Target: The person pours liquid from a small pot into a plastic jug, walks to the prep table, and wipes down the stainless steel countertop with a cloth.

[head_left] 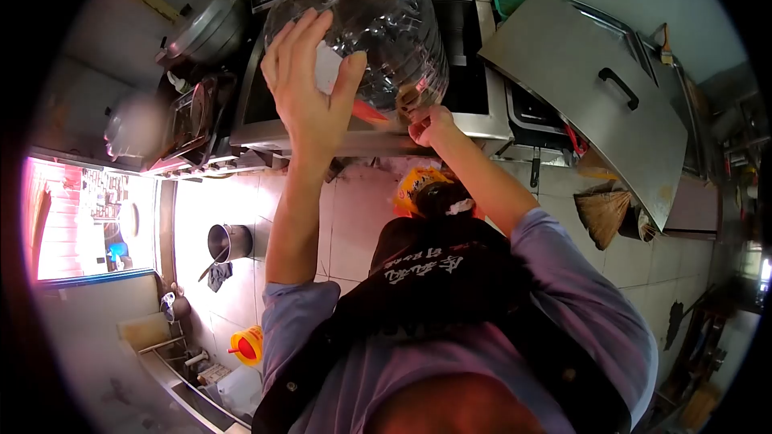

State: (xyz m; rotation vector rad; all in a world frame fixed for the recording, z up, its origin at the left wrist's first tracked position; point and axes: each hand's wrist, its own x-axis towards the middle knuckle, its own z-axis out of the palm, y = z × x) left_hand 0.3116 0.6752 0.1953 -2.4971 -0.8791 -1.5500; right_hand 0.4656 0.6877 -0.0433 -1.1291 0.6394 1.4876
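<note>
Clear ribbed plastic bottle (394, 20), over the steel cooking range (492, 116), just far of left hand (310, 84), spread at its left side, and right hand (432, 124), curled by its near-right edge, any pinch indistinct.

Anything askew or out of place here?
Yes: the black-handled metal panel on the right sits skewed to the stove, and what looks like a crumpled dark cloth lies on the floor.
</note>
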